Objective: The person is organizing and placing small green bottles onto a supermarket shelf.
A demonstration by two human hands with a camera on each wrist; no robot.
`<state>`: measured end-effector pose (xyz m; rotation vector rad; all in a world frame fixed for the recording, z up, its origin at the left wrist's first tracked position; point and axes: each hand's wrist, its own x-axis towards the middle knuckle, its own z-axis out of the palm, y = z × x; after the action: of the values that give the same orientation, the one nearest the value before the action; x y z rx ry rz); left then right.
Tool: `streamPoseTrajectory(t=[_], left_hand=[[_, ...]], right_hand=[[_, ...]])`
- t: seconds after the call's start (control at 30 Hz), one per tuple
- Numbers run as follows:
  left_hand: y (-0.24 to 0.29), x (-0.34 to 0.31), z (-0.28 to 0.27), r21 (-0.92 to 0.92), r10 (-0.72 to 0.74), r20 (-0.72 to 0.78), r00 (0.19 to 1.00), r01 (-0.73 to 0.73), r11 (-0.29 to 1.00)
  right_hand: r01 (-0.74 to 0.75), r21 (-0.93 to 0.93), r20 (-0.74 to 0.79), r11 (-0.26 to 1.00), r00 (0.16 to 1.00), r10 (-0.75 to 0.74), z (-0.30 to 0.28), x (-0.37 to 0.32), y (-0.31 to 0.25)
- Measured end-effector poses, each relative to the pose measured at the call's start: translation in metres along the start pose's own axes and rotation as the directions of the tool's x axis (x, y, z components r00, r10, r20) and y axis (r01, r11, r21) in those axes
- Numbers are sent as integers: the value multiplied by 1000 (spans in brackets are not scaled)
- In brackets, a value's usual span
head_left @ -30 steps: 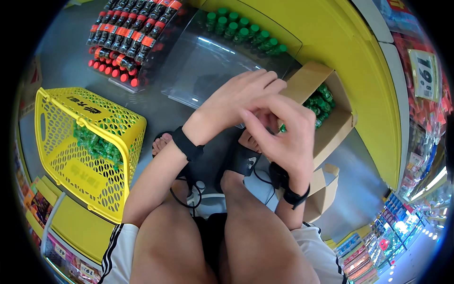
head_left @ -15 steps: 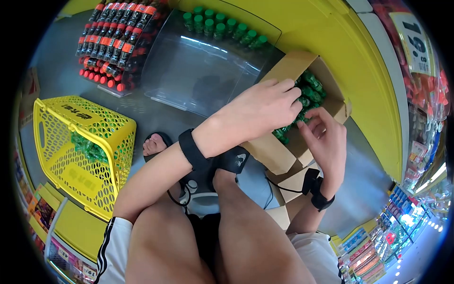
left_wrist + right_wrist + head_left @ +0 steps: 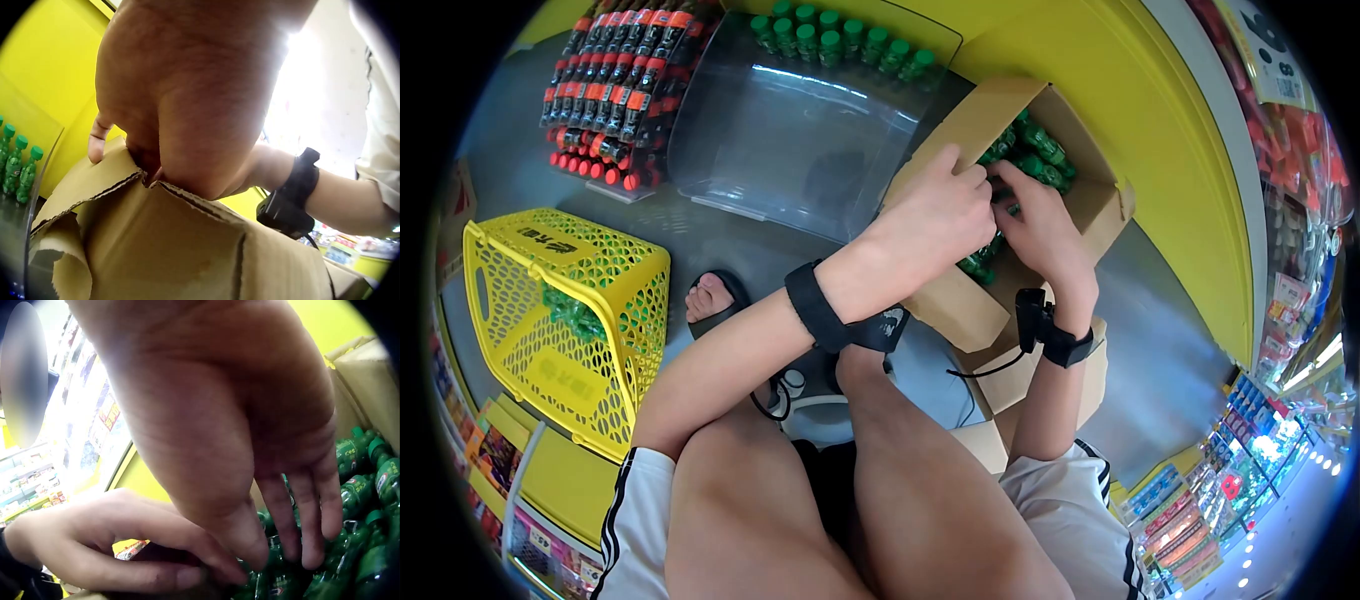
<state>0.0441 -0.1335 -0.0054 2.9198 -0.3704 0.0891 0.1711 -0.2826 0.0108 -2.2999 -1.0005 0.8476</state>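
Small green bottles (image 3: 1045, 145) lie jumbled in an open brown carton (image 3: 1097, 208). My left hand (image 3: 935, 215) reaches over the carton's near side, close above a torn cardboard edge (image 3: 206, 209) in the left wrist view. Its thumb and forefinger extend beside the bottles, with nothing visible between them. Inside the carton, my right hand (image 3: 1045, 228) points down; its fairly straight fingers (image 3: 306, 528) reach in among the bottles (image 3: 353, 494) in the right wrist view, hiding some of them.
A clear plastic bin (image 3: 785, 150) stands ahead, with upright green-capped bottles (image 3: 830, 45) along its back. To its left are stacked dark bottles with red caps (image 3: 615, 90). A yellow basket (image 3: 615, 255) on the left contains small green bottles (image 3: 572, 312). Shelves (image 3: 1280, 290) line the right.
Both hands, close together over the floor earlier, have moved right to the carton. The right hand has gone from beside the carton to inside it, and the head view has shifted right.
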Motion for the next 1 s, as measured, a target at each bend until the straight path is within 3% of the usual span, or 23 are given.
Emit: streamPoseTrajectory(t=[0.2,0.3,0.57,0.73,1.0], left_hand=[[1,-2,-1,15,-3,-41,999,3,1000],[2,-2,0,-19,-15,-56,998,14,1000],[7,3,-1,4,-36,-67,997,36,999],[8,3,-1,35,-35,-54,998,37,999],[-1,5,-3,-164,-43,-171,984,15,986]], right_hand=[[-42,55,6,998,999,41,6,2,-1],[13,-82,44,997,999,-9,8,0,8],[-278,-22,-74,960,958,276,-18,-21,-9],[-240,113,-79,964,965,250,-29,-36,-2],[-198,292,-92,936,968,233,-30,-40,0]])
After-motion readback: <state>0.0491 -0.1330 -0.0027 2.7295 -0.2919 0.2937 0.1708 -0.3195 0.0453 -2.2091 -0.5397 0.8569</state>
